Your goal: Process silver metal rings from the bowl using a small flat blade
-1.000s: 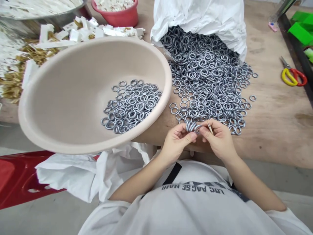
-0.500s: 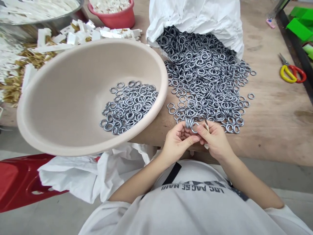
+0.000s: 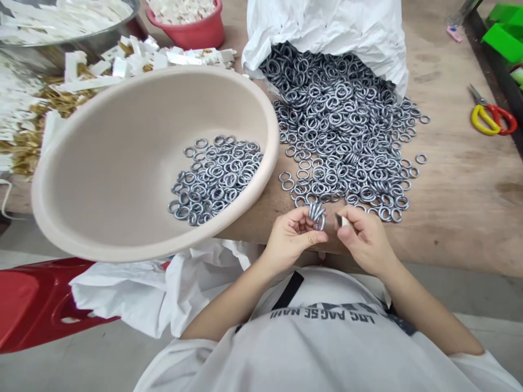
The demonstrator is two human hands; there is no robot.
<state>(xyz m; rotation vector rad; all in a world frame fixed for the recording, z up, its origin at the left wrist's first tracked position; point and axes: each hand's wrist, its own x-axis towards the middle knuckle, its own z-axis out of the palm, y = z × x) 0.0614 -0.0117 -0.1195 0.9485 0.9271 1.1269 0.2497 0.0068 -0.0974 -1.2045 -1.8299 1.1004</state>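
Between the thumb and fingers of my left hand (image 3: 291,238) is a small row of grey rings (image 3: 316,213), one of them turned flat toward me. Close by on the right, my right hand (image 3: 365,239) is closed on a small knife (image 3: 342,220) with a dark blade tip and a pale handle, mostly hidden by the fingers. A gap separates the two hands. Just beyond them spreads a big pile of loose grey rings (image 3: 347,136), spilling from a white sack (image 3: 327,27). More rings (image 3: 220,177) lie in the beige basin (image 3: 106,141) on the left.
Scissors (image 3: 492,117) with yellow and red handles lie on the wooden table (image 3: 453,218) at right, near green bins (image 3: 504,41). Behind the basin are white plastic pieces (image 3: 122,65), a red bowl (image 3: 196,34) and a metal basin (image 3: 81,41). A red stool (image 3: 36,305) stands lower left.
My right hand has drawn away to the right with the knife, leaving the rings. My left hand has shifted slightly left and down, and the front ring has tilted against the others.
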